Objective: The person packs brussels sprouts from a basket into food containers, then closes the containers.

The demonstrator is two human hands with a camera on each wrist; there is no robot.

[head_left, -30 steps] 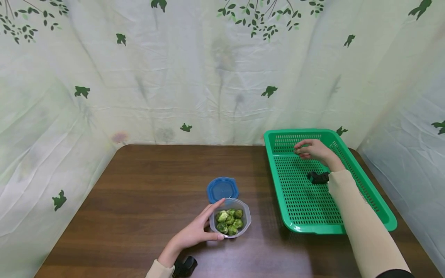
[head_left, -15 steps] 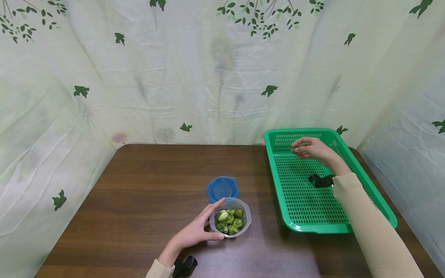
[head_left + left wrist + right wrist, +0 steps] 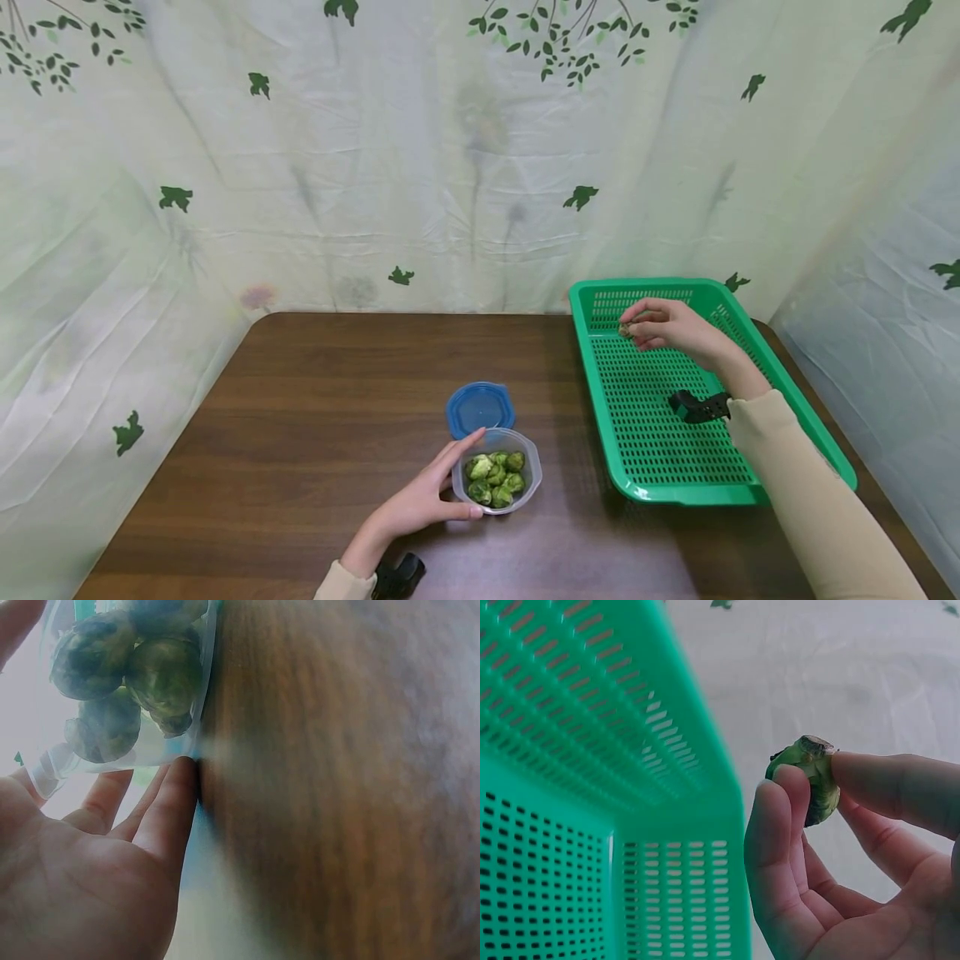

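Observation:
Several Brussels sprouts [image 3: 497,477] sit in a clear plastic food container [image 3: 534,475] on the table. My left hand [image 3: 420,504] holds the container from its left side, thumb at the near rim and fingers along the far side. In the left wrist view, fingers [image 3: 169,817] reach the container's wall, with sprouts [image 3: 94,656] showing through it. Over the far part of the green basket [image 3: 611,433], my right hand [image 3: 671,329] pinches one Brussels sprout [image 3: 817,776] between thumb and fingertips. From the head, the hand mostly covers that sprout.
A blue lid [image 3: 480,407] lies just behind the container. The slotted basket stands at the right side of the brown wooden table [image 3: 315,417]. Behind the table hangs a pale curtain [image 3: 420,167] with leaf prints.
My right hand has shifted a little left over the basket with the sprout still pinched, its wrist swinging lower and rightward. The left hand and container stay put.

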